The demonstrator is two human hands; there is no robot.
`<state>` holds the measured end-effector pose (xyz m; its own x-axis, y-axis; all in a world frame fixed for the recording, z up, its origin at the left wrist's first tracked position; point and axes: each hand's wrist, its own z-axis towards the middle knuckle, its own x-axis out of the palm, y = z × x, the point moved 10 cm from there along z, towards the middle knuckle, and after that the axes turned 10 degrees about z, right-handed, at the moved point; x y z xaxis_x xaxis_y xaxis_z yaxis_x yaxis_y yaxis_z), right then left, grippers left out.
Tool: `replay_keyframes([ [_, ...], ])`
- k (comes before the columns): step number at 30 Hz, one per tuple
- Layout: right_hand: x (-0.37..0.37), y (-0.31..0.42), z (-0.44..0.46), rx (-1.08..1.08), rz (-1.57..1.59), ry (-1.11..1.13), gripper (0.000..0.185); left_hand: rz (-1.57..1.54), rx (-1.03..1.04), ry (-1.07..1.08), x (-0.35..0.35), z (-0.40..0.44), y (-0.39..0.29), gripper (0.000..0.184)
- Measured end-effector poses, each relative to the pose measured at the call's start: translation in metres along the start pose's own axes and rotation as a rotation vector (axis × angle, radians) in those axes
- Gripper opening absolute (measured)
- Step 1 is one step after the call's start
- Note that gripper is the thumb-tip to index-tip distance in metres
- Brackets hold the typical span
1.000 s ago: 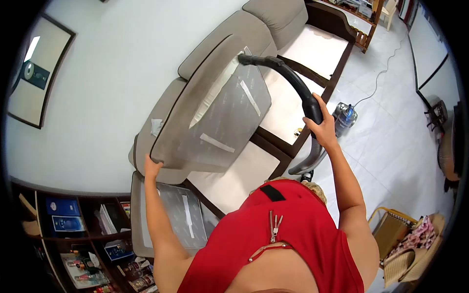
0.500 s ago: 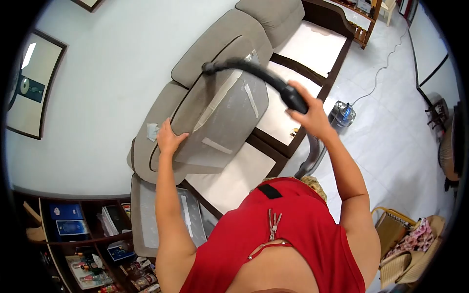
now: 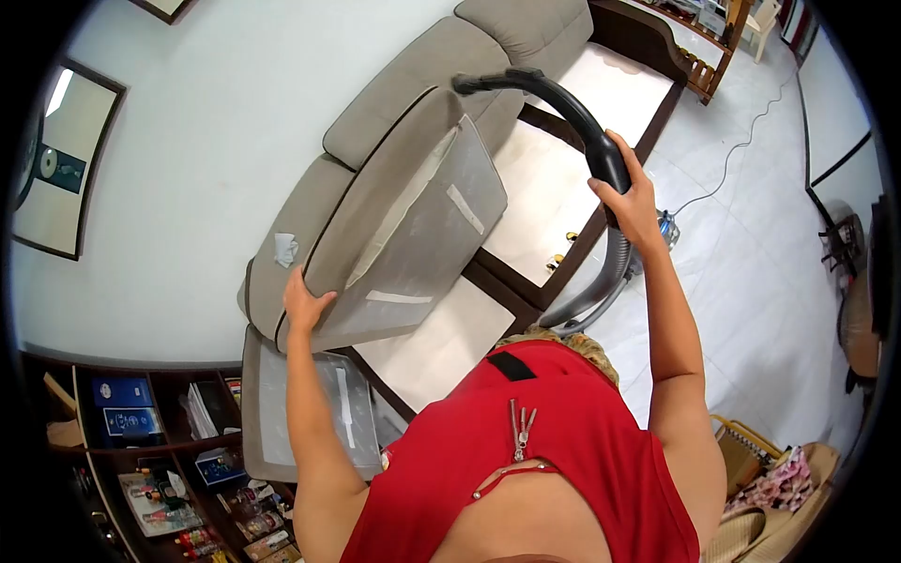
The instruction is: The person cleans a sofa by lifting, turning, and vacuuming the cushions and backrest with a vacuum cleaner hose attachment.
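Note:
My right hand (image 3: 633, 205) is wrapped round the black vacuum cleaner handle (image 3: 582, 122), whose curved tube reaches up and left. Its open end is by the far top corner of a grey sofa cushion (image 3: 446, 230); I cannot tell whether it touches. The cushion is tipped up against the backrest, showing its underside with pale strips and a long light seam. My left hand (image 3: 305, 300) grips the near edge of this cushion, thumb on the underside. A grey hose (image 3: 615, 267) runs down from the handle and loops beside my red top.
The vacuum cleaner's body (image 3: 667, 228) stands on the tiled floor, its cord (image 3: 723, 174) trailing away. Another cushion (image 3: 267, 413) leans at the lower left, near a shelf unit (image 3: 169, 453). Bags (image 3: 779, 497) lie at the lower right. A crumpled white cloth (image 3: 285, 250) rests on the backrest.
The tube's end has moved right and up along the cushion to its far corner. My right hand has shifted right. My left hand and the cushion's near edge have moved slightly left and down.

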<state>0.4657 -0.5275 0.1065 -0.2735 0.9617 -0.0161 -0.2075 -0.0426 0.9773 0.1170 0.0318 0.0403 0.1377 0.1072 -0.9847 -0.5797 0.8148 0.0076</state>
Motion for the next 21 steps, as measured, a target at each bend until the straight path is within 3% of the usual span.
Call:
replay_keyframes([
  [3, 0.010, 0.009, -0.005, -0.032, 0.148, 0.083, 0.072, 0.011, -0.044, -0.012, 0.000, -0.013, 0.005, 0.102],
  [7, 0.033, -0.024, -0.001, 0.061, 0.113, 0.194, 0.072, 0.062, -0.034, -0.040, 0.008, -0.012, 0.004, 0.103],
  [18, 0.008, -0.111, 0.007, 0.122, 0.326, -0.017, 0.075, 0.218, -0.182, 0.057, 0.030, 0.039, 0.010, 0.109],
  [21, 0.001, -0.107, 0.004, 0.128, 0.201, -0.040, 0.075, 0.242, -0.264, 0.093, 0.036, 0.043, 0.027, 0.109],
])
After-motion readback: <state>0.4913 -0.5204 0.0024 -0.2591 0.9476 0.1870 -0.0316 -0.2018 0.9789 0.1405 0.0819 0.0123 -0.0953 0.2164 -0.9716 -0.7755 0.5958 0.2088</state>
